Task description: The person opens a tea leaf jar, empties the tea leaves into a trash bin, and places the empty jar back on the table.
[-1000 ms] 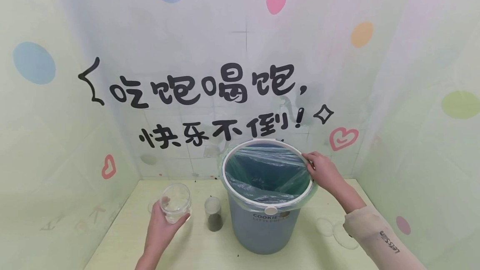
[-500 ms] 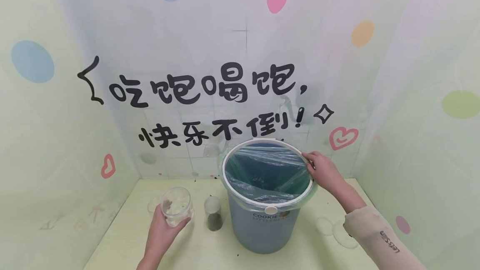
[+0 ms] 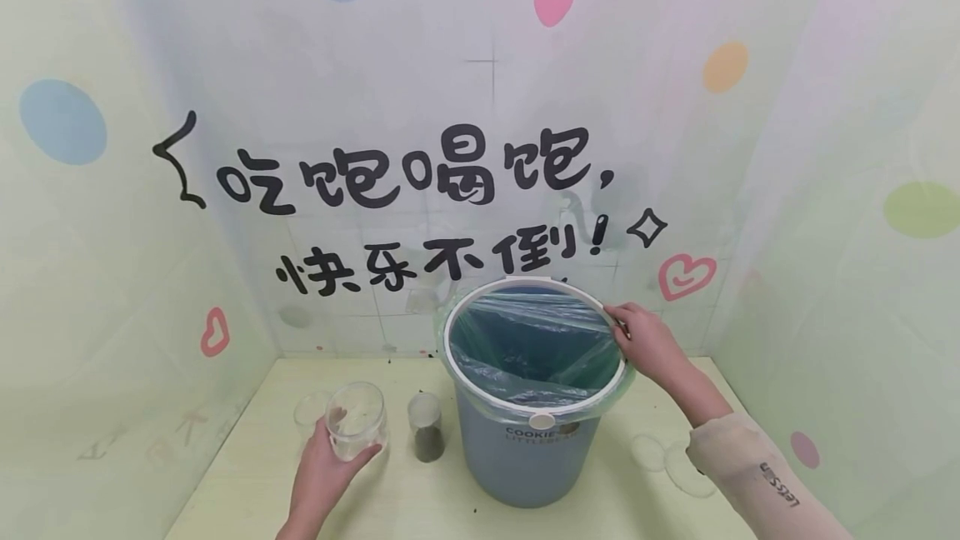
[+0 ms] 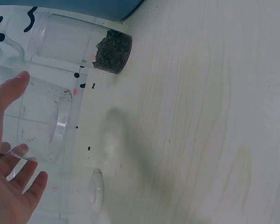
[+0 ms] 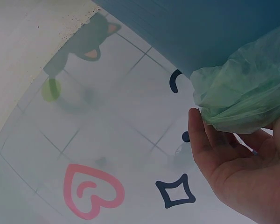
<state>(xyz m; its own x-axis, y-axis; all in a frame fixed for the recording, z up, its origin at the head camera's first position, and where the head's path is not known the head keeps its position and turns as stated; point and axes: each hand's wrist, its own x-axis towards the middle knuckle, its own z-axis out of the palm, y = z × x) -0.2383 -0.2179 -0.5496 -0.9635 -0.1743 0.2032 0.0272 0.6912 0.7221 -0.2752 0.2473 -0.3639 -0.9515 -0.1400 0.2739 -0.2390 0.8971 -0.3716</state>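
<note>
My left hand (image 3: 326, 473) holds a clear, wide-mouthed jar (image 3: 357, 440) upright, thumb on one side and fingers on the other. In the left wrist view, dark specks cling inside this jar (image 4: 39, 112), which hangs above the tabletop. My right hand (image 3: 648, 344) grips the white rim of a blue-grey trash bin (image 3: 525, 465) at its right side. A thin green plastic liner (image 5: 247, 88) folds over that rim, against my fingers. Between jar and bin stands a slimmer clear jar (image 3: 427, 432) with dark, crumbly leaf-like bits in its bottom.
A clear round lid (image 3: 309, 408) lies behind my left hand. Two clear rings (image 3: 692, 473) lie right of the bin. Dark crumbs dot the pale wooden table (image 3: 405, 498). Printed curtains (image 3: 450, 65) enclose the back and both sides.
My left hand has lowered the jar slightly and shifted it a little to the right, exposing more of the lid behind. The right hand and the bin have stayed put.
</note>
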